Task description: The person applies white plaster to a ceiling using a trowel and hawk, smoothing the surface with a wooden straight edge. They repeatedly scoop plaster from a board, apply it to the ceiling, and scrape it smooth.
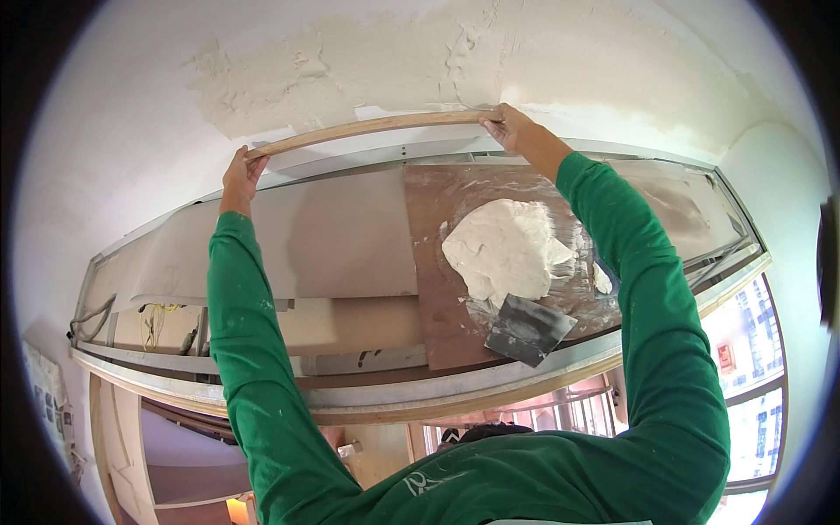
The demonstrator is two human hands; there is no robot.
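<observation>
A long wooden batten (370,125) is held crosswise near the patchy plastered wall (342,54). My left hand (242,178) grips its left end and my right hand (506,129) grips its right end. Below, a brown board (435,333) carries a large mound of white plaster (502,245), with smears around it. A dark rectangular metal trowel (530,330) lies beside the mound, near the board's front edge.
Grey sheets (341,236) lie left of the brown board in a long metal-framed bay (348,369), with loose wires (160,322) at the left. A window (753,355) is at lower right; white walls curve around both sides.
</observation>
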